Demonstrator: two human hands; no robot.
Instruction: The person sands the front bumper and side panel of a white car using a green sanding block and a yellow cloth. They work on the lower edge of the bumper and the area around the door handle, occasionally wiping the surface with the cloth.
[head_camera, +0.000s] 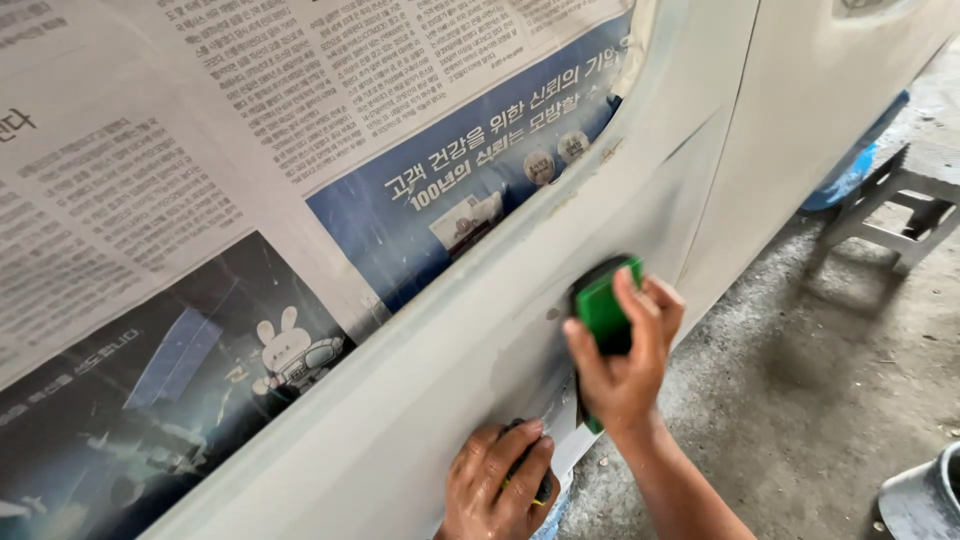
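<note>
Head view: right hand (625, 365) is gripping a green rectangular sanding block (603, 305) against the pale primed car panel (420, 400) at lower centre; left hand (500, 485) is clutching a small dark object (543, 488) below.

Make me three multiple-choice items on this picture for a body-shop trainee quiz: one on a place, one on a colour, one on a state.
1. Where does the stool stand?
A. On the concrete floor to the right of the car panel
B. On top of the newspaper
C. In the person's hands

2. What colour is the sanding block?
A. Red
B. Green
C. Yellow

3. How is the window area of the panel?
A. Bare glass
B. Masked with newspaper
C. Covered by a cloth

Answers:
1 A: its legs rest on the floor beside the panel.
2 B: the block under the right hand is green with a dark edge.
3 B: printed sheets cover the area above the sanded strip. The left hand presses low on the panel, over a small dark thing.
</note>
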